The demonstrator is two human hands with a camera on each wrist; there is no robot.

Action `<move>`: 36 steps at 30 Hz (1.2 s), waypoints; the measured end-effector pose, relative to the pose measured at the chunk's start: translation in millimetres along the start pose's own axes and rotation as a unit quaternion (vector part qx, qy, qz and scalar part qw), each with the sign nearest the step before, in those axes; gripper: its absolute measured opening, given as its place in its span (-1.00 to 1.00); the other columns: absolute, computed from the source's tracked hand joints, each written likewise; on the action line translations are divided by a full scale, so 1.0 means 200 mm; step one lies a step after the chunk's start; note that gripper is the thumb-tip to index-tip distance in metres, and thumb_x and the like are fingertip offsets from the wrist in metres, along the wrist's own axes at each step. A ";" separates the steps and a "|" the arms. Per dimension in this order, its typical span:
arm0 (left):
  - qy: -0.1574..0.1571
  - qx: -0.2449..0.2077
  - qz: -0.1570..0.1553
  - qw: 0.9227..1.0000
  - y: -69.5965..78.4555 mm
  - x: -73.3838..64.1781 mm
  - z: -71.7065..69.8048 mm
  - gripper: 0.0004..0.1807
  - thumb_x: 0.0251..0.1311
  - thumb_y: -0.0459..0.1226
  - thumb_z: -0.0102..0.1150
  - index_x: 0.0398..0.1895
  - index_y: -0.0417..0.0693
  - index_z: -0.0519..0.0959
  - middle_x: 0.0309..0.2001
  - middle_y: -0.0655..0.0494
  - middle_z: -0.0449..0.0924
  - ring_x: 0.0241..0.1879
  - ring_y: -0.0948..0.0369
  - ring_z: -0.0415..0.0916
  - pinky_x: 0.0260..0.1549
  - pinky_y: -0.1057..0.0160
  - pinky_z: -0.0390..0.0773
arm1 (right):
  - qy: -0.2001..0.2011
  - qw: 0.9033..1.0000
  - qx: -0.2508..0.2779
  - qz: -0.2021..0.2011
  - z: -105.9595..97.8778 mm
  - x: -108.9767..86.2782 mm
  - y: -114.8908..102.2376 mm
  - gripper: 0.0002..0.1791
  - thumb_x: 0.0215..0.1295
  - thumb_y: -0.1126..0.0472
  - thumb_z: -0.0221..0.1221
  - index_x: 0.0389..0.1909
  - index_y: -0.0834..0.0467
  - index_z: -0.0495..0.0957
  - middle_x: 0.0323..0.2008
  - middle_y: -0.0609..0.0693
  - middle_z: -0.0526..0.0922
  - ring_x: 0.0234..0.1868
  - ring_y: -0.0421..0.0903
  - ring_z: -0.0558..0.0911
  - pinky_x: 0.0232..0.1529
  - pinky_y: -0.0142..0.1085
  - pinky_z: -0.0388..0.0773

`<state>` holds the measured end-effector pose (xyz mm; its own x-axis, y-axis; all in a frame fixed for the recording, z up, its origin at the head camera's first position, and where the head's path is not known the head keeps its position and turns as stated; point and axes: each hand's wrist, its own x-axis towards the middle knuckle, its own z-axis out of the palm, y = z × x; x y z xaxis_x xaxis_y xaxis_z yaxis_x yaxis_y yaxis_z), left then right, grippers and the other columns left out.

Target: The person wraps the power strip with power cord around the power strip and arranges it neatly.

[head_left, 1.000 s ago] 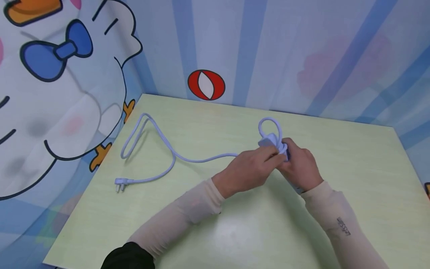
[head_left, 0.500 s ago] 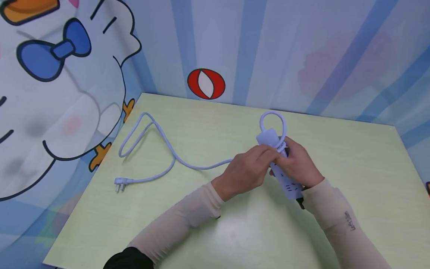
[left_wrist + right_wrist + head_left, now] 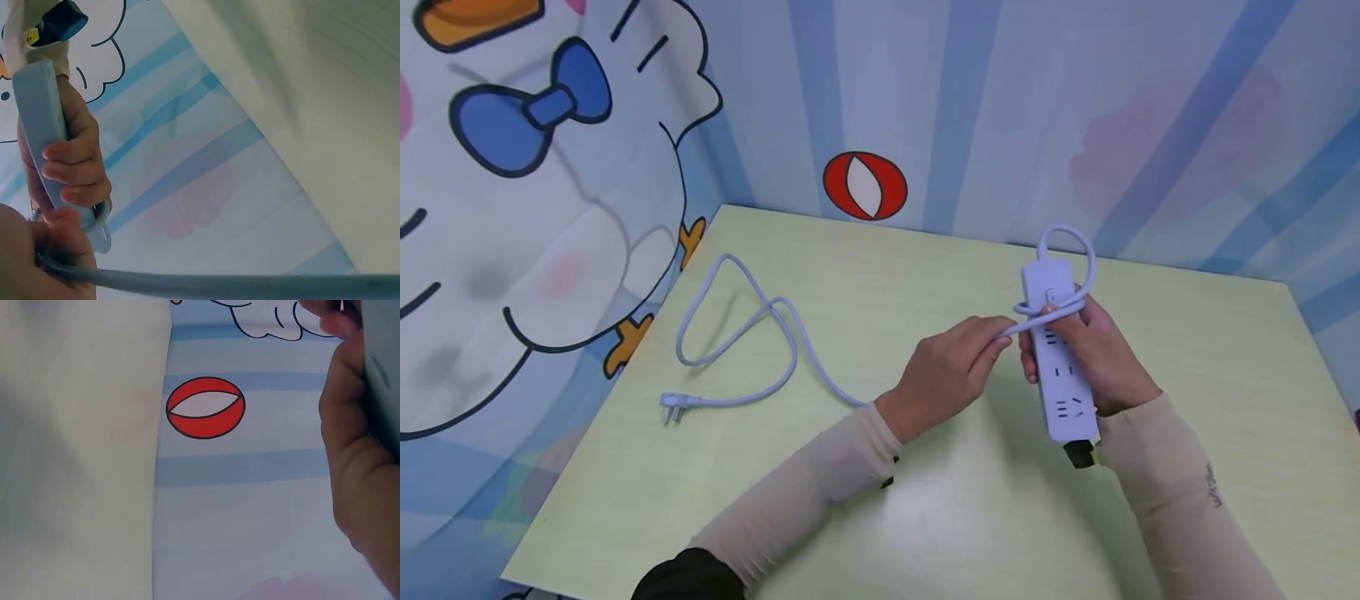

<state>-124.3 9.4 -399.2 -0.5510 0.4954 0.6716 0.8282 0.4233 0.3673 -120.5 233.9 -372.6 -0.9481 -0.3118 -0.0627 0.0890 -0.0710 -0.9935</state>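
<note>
A white power strip point(image 3: 1062, 375) is held up over the table by my right hand point(image 3: 1101, 354), its thumb across the front and its fingers around the back. Near the strip's upper end its cord point(image 3: 1067, 310) makes a loop above the top and wraps across the body. Just left of the strip, my left hand point(image 3: 947, 375) pinches the cord between thumb and fingertips. From there the cord runs under the left wrist and out onto the table. In the left wrist view, the right hand's curled fingers point(image 3: 75, 172) show against the strip's side.
The rest of the cord point(image 3: 790, 333) lies in loose, crossing bends on the pale green table point(image 3: 865, 275). Its three-pin plug point(image 3: 676, 403) rests at the left. Behind and to the left stand printed cartoon walls point(image 3: 895, 100).
The power strip has tilted up to face the head view and moved right. My left hand now draws the cord leftward from it, and the cord on the table has shifted.
</note>
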 end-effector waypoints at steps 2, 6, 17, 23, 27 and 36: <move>-0.031 -0.039 -0.017 0.999 -0.02 0.01 0.00 -0.67 0.62 -0.35 0.28 0.32 -0.29 0.69 -0.04 -0.08 0.85 -0.28 0.18 0.67 -0.27 0.52 0.61 | -0.016 1.000 0.026 -0.004 -0.02 -0.01 0.01 -0.79 0.88 0.14 -0.07 0.32 0.10 0.36 -0.31 -0.04 0.75 -0.46 -0.13 0.74 -0.37 -0.25 0.79; -0.102 -0.133 -0.077 0.983 -0.05 0.03 -0.02 -0.60 0.69 -0.32 0.17 0.46 -0.22 0.65 -0.30 0.01 0.67 -0.42 0.23 0.45 -0.28 0.46 0.44 | -0.034 0.997 0.076 -0.010 -0.03 -0.01 0.04 -0.72 0.78 0.35 -0.15 0.30 0.11 0.41 -0.29 -0.04 0.77 -0.43 -0.14 0.75 -0.35 -0.28 0.79; -0.170 -0.156 -0.146 0.962 -0.09 0.08 -0.05 -0.63 0.75 -0.23 0.10 0.44 -0.07 0.68 -0.40 0.14 0.45 -0.44 0.30 0.32 -0.25 0.38 0.34 | -0.007 0.992 0.123 -0.026 0.03 -0.02 0.05 -0.58 0.84 -0.24 -0.10 0.19 -0.08 0.60 -0.39 -0.15 0.77 -0.51 -0.29 0.70 -0.47 -0.43 0.68; -0.186 -0.150 -0.144 0.960 -0.11 0.09 -0.07 -0.69 0.75 -0.21 0.11 0.33 -0.06 0.71 -0.42 0.17 0.40 -0.40 0.30 0.36 -0.24 0.39 0.34 | 0.016 0.993 0.119 0.007 0.06 -0.02 0.05 -0.57 0.84 -0.24 -0.25 0.20 -0.10 0.47 -0.43 -0.18 0.74 -0.55 -0.28 0.68 -0.48 -0.42 0.66; -0.196 -0.159 -0.138 0.958 -0.15 0.10 -0.09 -0.74 0.76 -0.22 0.09 0.22 -0.11 0.71 -0.40 0.11 0.44 -0.32 0.23 0.44 -0.19 0.37 0.40 | 0.011 0.993 0.116 0.013 0.05 -0.03 0.03 -0.53 0.83 -0.23 -0.24 0.30 -0.04 0.47 -0.41 -0.15 0.75 -0.54 -0.25 0.68 -0.47 -0.38 0.67; -0.243 -0.304 -0.217 0.895 -0.33 0.07 -0.13 -0.65 0.80 -0.25 0.01 -0.21 -0.22 0.67 -0.43 0.14 0.42 -0.37 0.23 0.32 -0.29 0.34 0.35 | -0.046 0.986 0.157 -0.033 0.02 -0.09 -0.02 -0.44 0.83 -0.11 -0.37 0.48 -0.01 0.45 -0.39 -0.12 0.77 -0.55 -0.26 0.73 -0.46 -0.39 0.70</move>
<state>-182.9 -31.6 -397.6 -0.6912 0.7187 0.0752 0.3468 0.2387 0.9070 -102.9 235.1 -366.5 -0.9246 -0.3801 0.0235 0.1327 -0.3796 -0.9156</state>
